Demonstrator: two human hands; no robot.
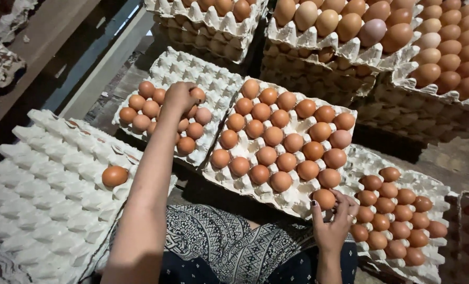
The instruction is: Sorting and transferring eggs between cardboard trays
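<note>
Where left hand [180, 96] covers eggs [190, 126], count unclear

Brown egg [324, 199]: smooth, oval, seated in the near edge cell of the middle pulp egg tray [297, 197], which is almost full. Second brown egg [197, 94]: in the far-right part of the left tray [213, 84], which is partly filled; upper rows bare.
</note>
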